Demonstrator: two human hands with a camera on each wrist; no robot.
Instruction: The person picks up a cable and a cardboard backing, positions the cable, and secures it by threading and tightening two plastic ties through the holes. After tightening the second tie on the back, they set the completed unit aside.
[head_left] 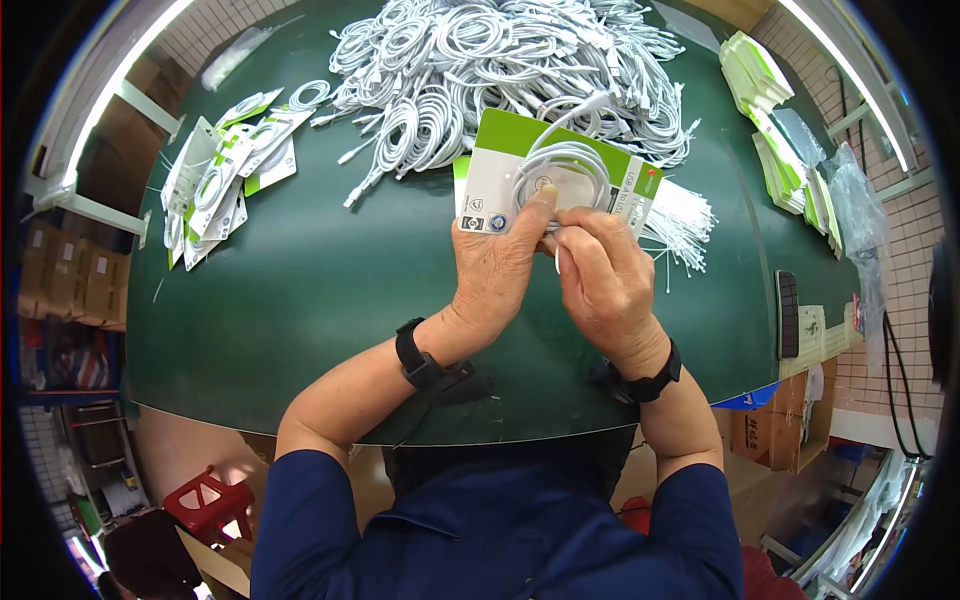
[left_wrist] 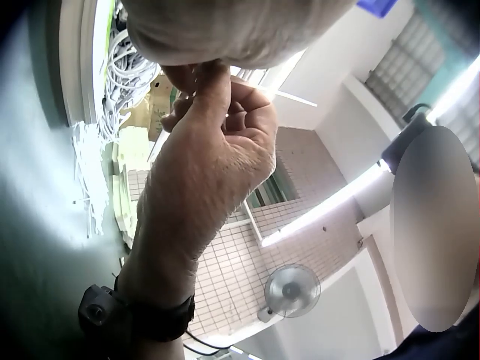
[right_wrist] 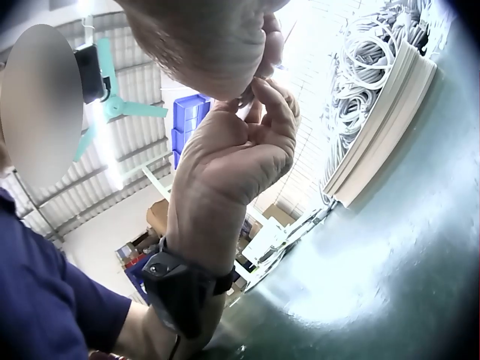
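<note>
My left hand (head_left: 495,270) holds a green-and-white packaging card (head_left: 497,165) from its lower edge, thumb laid over the white coiled USB cable (head_left: 568,150) on the card's face. My right hand (head_left: 612,290) is close against the left thumb at the coil's lower side, thumb and forefinger pinched together. A thin white strip, like a cable tie, pokes out below these fingertips; most of it is hidden. In the right wrist view the fingertips of both hands meet, and the card stack (right_wrist: 386,124) stands beyond them.
A large heap of white cables (head_left: 500,45) covers the back of the green table (head_left: 300,320). Loose white cable ties (head_left: 685,225) lie right of the card. Carded cables (head_left: 215,185) are piled left; blank cards (head_left: 755,75), plastic bags (head_left: 862,215) and a phone (head_left: 788,315) lie right.
</note>
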